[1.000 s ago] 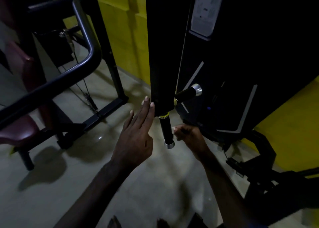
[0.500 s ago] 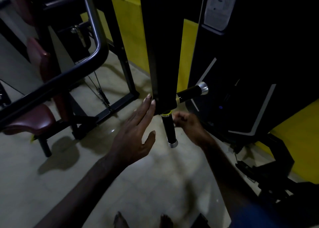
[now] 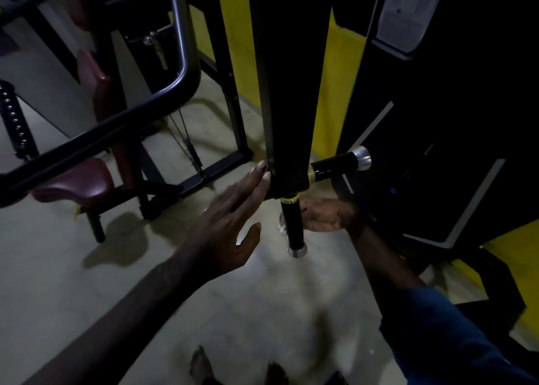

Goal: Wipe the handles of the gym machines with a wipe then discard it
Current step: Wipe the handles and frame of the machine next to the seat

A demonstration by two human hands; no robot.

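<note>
Now my left hand (image 3: 224,227), fingers straight, rests against the black post (image 3: 287,93) to steady it, while my right hand (image 3: 323,214) wraps the lower handle (image 3: 292,227) from behind. A pale scrap at my fingertips (probably the wipe (image 3: 282,225)) presses the grip.

Dim, underexposed; floor (image 3: 87,282) glare; lower edge perhaps motion-blurred.

Two black handles showed on the machine arm: a lower handle (image 3: 292,227) and a side handle (image 3: 338,163). Two hands were visible, the left hand (image 3: 224,224) and the right hand (image 3: 326,214). One maroon seat (image 3: 75,183) stood nearby.
</note>
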